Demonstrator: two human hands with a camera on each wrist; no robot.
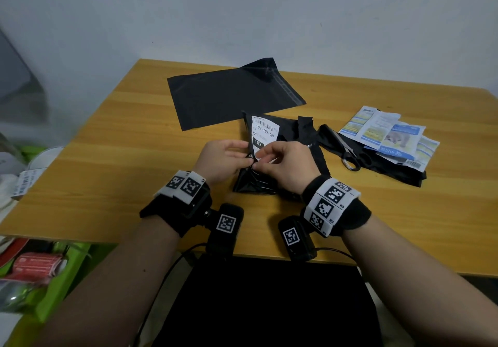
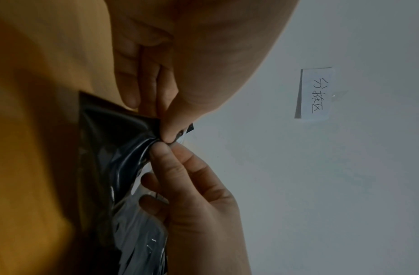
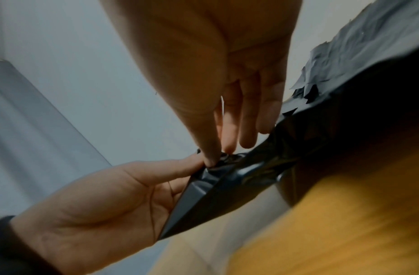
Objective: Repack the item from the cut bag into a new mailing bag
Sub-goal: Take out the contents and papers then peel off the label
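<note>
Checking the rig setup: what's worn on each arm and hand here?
Hands bare, forearms bare, no sleeves. Left hand: black wrist strap with a white band of square black-and-white fiducial tags. Right hand: the same. Under each wrist hangs a black camera block with its own tag, and a thin black cable trails from it.

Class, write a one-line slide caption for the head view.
Both hands, left and right, pinch the labelled black bag on the table.
</note>
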